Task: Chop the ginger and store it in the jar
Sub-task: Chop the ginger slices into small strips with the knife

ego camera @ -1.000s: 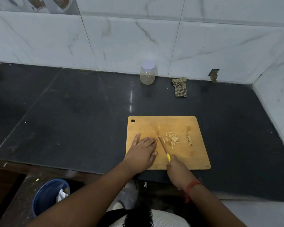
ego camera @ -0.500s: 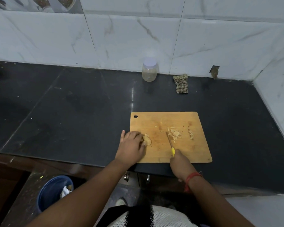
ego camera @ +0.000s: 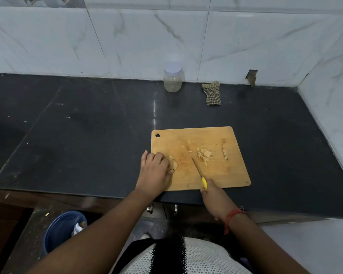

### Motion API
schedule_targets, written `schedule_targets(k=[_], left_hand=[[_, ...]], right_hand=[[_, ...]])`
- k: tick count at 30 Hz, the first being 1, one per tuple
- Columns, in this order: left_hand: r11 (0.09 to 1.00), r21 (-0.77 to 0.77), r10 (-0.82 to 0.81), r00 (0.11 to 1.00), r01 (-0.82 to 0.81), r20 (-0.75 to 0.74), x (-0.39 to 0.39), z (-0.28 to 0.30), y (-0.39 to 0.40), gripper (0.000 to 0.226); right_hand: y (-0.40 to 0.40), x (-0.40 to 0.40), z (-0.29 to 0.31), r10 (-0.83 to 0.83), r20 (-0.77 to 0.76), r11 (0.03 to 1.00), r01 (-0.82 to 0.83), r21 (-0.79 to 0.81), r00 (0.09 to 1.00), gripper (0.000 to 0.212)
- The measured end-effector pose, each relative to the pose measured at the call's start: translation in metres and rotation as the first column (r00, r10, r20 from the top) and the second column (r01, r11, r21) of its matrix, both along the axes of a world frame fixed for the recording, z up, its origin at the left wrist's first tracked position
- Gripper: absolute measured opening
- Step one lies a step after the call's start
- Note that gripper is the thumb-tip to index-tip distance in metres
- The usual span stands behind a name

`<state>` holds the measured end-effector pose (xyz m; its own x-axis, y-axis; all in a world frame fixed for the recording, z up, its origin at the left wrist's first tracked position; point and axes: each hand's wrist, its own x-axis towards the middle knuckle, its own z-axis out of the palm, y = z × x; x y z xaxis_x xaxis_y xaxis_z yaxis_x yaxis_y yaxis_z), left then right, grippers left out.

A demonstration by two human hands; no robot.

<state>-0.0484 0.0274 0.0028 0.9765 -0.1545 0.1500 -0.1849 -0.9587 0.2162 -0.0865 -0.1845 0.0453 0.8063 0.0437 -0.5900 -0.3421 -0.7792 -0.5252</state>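
A wooden cutting board point(ego camera: 222, 175) lies on the black counter. My left hand point(ego camera: 154, 171) curls over a pale ginger piece point(ego camera: 174, 164) at the board's left edge and holds it down. My right hand point(ego camera: 214, 196) grips a yellow-handled knife point(ego camera: 199, 173), its blade pointing up-left over the board's middle. Chopped ginger bits point(ego camera: 204, 154) sit right of the blade tip, and a smaller pile point(ego camera: 225, 154) lies farther right. A clear jar with a white lid point(ego camera: 172, 80) stands closed against the back wall.
A checked cloth point(ego camera: 212, 93) lies by the wall right of the jar. Marble tile walls close off the back and right side. A blue bin point(ego camera: 61, 230) stands on the floor, lower left. Cabinet knobs point(ego camera: 150, 208) show under the counter edge.
My left hand slid from the board's middle to its left edge and closed over a ginger piece. The knife stayed near the middle, blade still beside the chopped bits.
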Motion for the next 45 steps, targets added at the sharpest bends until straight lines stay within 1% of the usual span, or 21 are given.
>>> schedule_targets(k=[4, 6, 13, 15, 17, 20, 22, 24, 26, 28, 30, 33, 36, 38, 41, 43, 45], left_hand=[[0.990, -0.144, -0.001, 1.000, 0.004, 0.023, 0.003, 0.007, -0.009, 0.013], [0.978, -0.210, 0.010, 1.000, -0.008, 0.008, 0.006, 0.010, -0.017, 0.016], [0.958, -0.268, 0.081, 0.993, -0.102, -0.090, 0.027, 0.015, -0.034, 0.013], [0.956, -0.270, 0.088, 0.990, -0.115, -0.109, 0.031, 0.016, -0.035, 0.012], [0.954, -0.275, 0.089, 0.988, -0.121, -0.128, 0.035, 0.015, -0.034, 0.011], [0.944, -0.299, 0.102, 0.986, -0.138, -0.133, 0.040, 0.011, -0.031, 0.010], [0.939, -0.309, 0.115, 0.985, -0.151, -0.130, 0.042, 0.008, -0.030, 0.010], [0.934, -0.315, 0.134, 0.982, -0.169, -0.130, 0.044, 0.006, -0.031, 0.011], [0.930, -0.322, 0.147, 0.981, -0.181, -0.126, 0.045, 0.006, -0.033, 0.012], [0.926, -0.329, 0.154, 0.981, -0.187, -0.122, 0.045, 0.006, -0.033, 0.012], [0.925, -0.327, 0.161, 0.979, -0.194, -0.127, 0.045, 0.005, -0.031, 0.012], [0.923, -0.326, 0.169, 0.976, -0.206, -0.137, 0.047, 0.005, -0.029, 0.012], [0.926, -0.324, 0.160, 0.979, -0.194, -0.128, 0.049, 0.006, -0.028, 0.012], [0.926, -0.328, 0.159, 0.981, -0.188, -0.115, 0.050, 0.007, -0.027, 0.013], [0.922, -0.336, 0.163, 0.980, -0.192, -0.114, 0.052, 0.006, -0.025, 0.013], [0.921, -0.341, 0.158, 0.980, -0.190, -0.121, 0.053, 0.004, -0.025, 0.013], [0.925, -0.336, 0.142, 0.982, -0.176, -0.124, 0.053, 0.004, -0.025, 0.013]], right_hand=[[0.003, 0.007, 0.002, 0.028, -0.018, 1.000, -0.028, 0.012, 0.999, 0.034], [0.010, 0.016, 0.006, 0.049, -0.021, 0.999, -0.049, 0.012, 0.999, 0.035], [0.034, 0.063, 0.013, 0.041, -0.063, 0.996, -0.036, 0.083, 0.997, 0.041], [0.034, 0.070, 0.013, 0.014, -0.070, 0.996, -0.008, 0.089, 0.997, 0.041], [0.027, 0.070, 0.013, -0.058, -0.085, 0.993, 0.066, 0.095, 0.995, 0.041], [0.011, 0.056, 0.010, -0.142, -0.092, 0.985, 0.149, 0.082, 0.986, 0.033], [0.006, 0.045, 0.007, -0.121, -0.042, 0.989, 0.124, 0.082, 0.992, 0.030], [0.009, 0.039, 0.006, -0.047, -0.003, 0.994, 0.048, 0.095, 0.999, 0.032], [0.015, 0.038, 0.006, -0.007, 0.009, 0.995, 0.006, 0.100, 1.000, 0.033], [0.020, 0.041, 0.007, 0.006, 0.007, 0.995, -0.007, 0.098, 1.000, 0.026], [0.021, 0.043, 0.007, 0.010, 0.001, 0.995, -0.010, 0.101, 1.000, 0.023], [0.021, 0.048, 0.006, -0.014, 0.007, 0.991, 0.013, 0.134, 1.000, 0.028], [0.019, 0.048, 0.005, -0.069, 0.062, 0.994, 0.063, 0.087, 0.996, 0.035], [0.018, 0.044, 0.003, -0.090, 0.112, 0.995, 0.085, 0.050, 0.990, 0.030], [0.023, 0.042, 0.003, -0.054, 0.152, 0.997, 0.046, 0.056, 0.987, 0.029], [0.029, 0.048, 0.003, -0.022, 0.130, 0.997, 0.012, 0.073, 0.991, 0.026], [0.031, 0.052, 0.002, -0.028, 0.081, 0.997, 0.022, 0.077, 0.996, 0.024]])
